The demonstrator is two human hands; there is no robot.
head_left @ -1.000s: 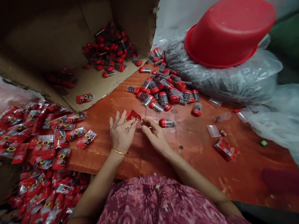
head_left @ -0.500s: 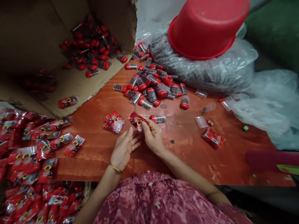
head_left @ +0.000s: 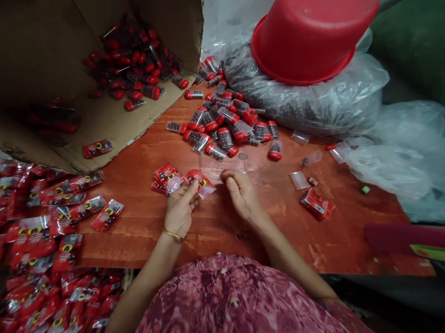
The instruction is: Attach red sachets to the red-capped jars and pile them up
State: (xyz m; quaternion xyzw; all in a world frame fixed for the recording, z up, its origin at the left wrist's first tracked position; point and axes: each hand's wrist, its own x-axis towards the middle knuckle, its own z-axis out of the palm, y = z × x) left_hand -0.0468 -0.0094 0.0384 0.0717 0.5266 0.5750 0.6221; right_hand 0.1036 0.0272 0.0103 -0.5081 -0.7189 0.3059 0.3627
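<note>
Between the thumb and fingers of my left hand (head_left: 180, 209) is a red printed packet (head_left: 201, 183) with a clear lower part. Just left of it, a small stack of similar red packets (head_left: 167, 177) lies on the orange-red table (head_left: 285, 238). My right hand (head_left: 241, 193) is closed around a capped tube (head_left: 225, 171), mostly hidden by the fingers; a bit of its red cap shows. Beyond both hands lies a pile of clear tubes with red caps and dark contents (head_left: 223, 130).
A cardboard box (head_left: 142, 121) with more tubes stands at the back left. Filled packets (head_left: 35, 232) heap up at the left. A red tub (head_left: 315, 31) sits upside down on a plastic bag (head_left: 302, 106). Another red packet (head_left: 318, 204) lies at the right.
The red packet has passed from my right hand to my left, which has closed on it. My right hand has moved right onto the single tube that lay beside it.
</note>
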